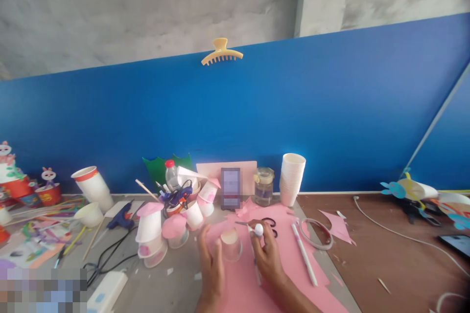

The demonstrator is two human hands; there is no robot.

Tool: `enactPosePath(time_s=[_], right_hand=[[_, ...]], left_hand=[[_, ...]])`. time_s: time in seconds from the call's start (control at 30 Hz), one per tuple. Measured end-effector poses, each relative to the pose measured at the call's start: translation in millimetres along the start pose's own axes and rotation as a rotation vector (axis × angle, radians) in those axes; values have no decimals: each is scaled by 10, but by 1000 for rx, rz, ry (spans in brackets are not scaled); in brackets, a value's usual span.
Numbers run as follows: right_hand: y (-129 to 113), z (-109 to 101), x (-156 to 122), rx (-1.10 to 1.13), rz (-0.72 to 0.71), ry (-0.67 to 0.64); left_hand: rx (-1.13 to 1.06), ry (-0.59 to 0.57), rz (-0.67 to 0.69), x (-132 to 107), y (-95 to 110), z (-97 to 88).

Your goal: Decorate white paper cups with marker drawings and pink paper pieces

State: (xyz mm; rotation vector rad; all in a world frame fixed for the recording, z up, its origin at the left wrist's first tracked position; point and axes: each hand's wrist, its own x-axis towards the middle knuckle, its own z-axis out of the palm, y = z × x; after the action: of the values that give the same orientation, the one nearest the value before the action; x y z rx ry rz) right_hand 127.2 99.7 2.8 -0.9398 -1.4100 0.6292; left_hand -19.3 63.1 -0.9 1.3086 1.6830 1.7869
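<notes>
A small cup [232, 248], pinkish and see-through with a pale upper end, stands on a large pink sheet of paper [238, 293]. My left hand [212, 260] is just left of the cup, thumb and fingers apart; whether the thumb touches it I cannot tell. My right hand [267, 254] is closed on a slim white marker [258, 230] with a rounded end, to the right of the cup. Scissors with black handles [272, 233] lie on the paper beyond this hand, partly covered by it. A second white marker [304, 257] rests farther right.
Behind are a phone [230, 186], a glass jar [264, 188] and stacked paper cups [292, 181]. Transparent tape [318, 234] lies right. Left are cup models [149, 230], a blue glue gun [122, 217], cables [106, 259] and a power strip [106, 293]. A blue partition [257, 107] stands behind.
</notes>
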Motion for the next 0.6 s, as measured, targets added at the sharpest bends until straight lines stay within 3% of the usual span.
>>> enactPosePath(time_s=[0.13, 0.3, 0.6], right_hand=[[84, -15, 47, -129, -40, 14], [202, 52, 198, -284, -100, -5], [543, 276, 645, -475, -304, -120]], left_hand=[[-38, -66, -32, -2, -73, 2], [-20, -215, 63, -28, -121, 35], [185, -180, 221, -73, -306, 220]])
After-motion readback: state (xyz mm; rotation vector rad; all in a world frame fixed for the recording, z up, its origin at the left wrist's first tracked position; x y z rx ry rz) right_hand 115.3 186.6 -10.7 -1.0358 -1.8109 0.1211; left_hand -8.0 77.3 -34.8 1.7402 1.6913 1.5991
